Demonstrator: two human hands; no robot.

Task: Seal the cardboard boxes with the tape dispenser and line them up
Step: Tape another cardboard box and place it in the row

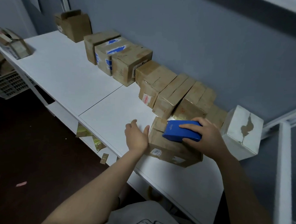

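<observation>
Right hand [205,139], grip clamped on the dispenser [178,133], holds it atop a box [169,151]. Left hand [136,137], grip apart, touches the box's left side.

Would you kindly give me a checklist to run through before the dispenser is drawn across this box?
1. Grip: right hand holds tape dispenser on top of the box: ok.
2. Bracing: left hand touches the box's left end, fingers straight: ok.
3. Tape stuck to the box: cannot tell, hidden under the dispenser.
4. Top flaps closed: ok where visible.
5. Alignment with the row of sealed boxes: not ok, the box sits in front of it.
</observation>
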